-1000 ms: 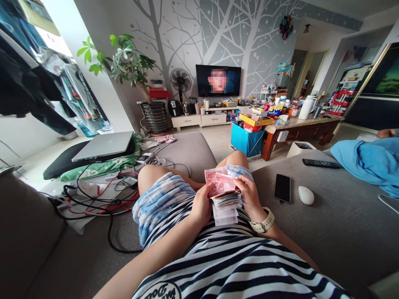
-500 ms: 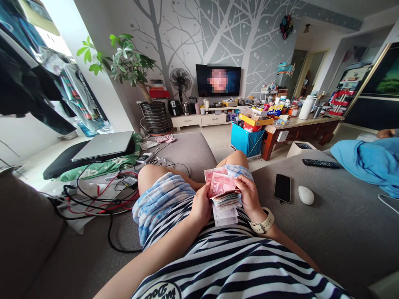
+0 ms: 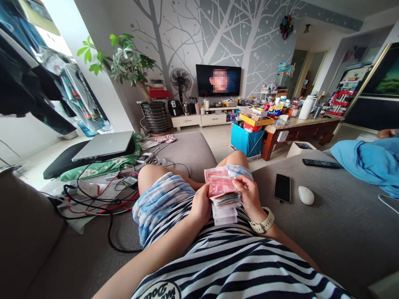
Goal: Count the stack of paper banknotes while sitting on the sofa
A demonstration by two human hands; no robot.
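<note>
Over my lap I hold a stack of folded banknotes (image 3: 222, 187), with red 100 notes on top and paler notes fanned out below. My left hand (image 3: 201, 206) is closed on the stack's left edge, thumb on top. At the right edge my right hand (image 3: 247, 193) pinches the upper red note between thumb and fingers; its other fingers curl behind the stack. Lilac-white notes (image 3: 225, 216) hang out at the near side, above my striped shirt. A pale watch (image 3: 263, 222) is on my right wrist.
On the sofa to my right lie a phone (image 3: 282, 188), a white mouse (image 3: 306, 195) and a remote control (image 3: 320, 163). Tangled cables (image 3: 102, 199) and a laptop (image 3: 104, 146) are at my left. Ahead stands a cluttered table (image 3: 299, 122); another person's hand (image 3: 386, 133) shows far right.
My right thumb and fingers have shifted slightly left and inward on the upper red note. The lower notes moved very slightly. My left hand stays in place.
</note>
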